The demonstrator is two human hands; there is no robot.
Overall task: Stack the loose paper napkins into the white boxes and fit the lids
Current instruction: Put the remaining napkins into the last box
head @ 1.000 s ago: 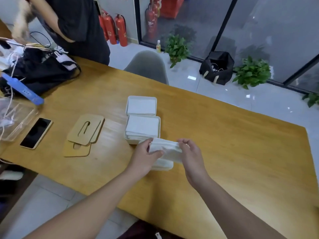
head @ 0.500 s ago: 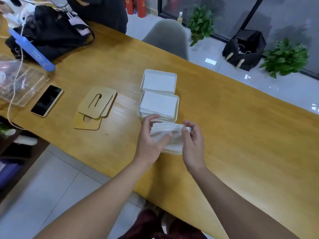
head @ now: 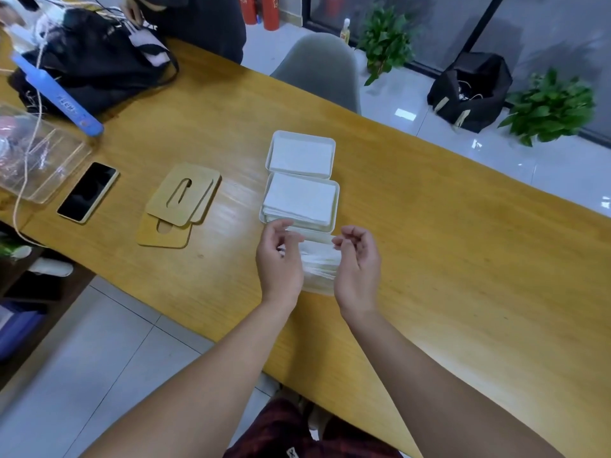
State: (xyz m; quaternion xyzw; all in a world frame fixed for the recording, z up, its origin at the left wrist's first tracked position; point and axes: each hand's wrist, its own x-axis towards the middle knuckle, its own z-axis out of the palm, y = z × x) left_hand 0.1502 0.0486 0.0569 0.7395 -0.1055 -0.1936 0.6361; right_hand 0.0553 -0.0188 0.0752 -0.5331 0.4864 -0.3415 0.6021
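Note:
Three white boxes sit in a row on the wooden table [head: 463, 242]. The far box [head: 274, 150] and the middle box [head: 334, 206] each hold a flat pile of white napkins. Over the near box [head: 319, 289] a stack of napkins [head: 319, 259] sits between my hands. My left hand [head: 279, 259] holds its left end and my right hand [head: 358, 262] its right end, fingers curled over the top edge. The near box is mostly hidden by them. Tan slotted lids [head: 183, 193] lie overlapped to the left of the boxes.
A phone [head: 87, 191], a clear plastic container [head: 39, 160], a blue strip [head: 56, 94] and a black bag [head: 92, 61] occupy the table's left end. Another person [head: 198, 21] stands at the far side beside a grey chair [head: 317, 67]. The table's near edge runs just below my wrists.
The stack has dropped from raised above the table down onto the near box. My fingers have loosened from a full grip to curling at its ends. The camera tilted down.

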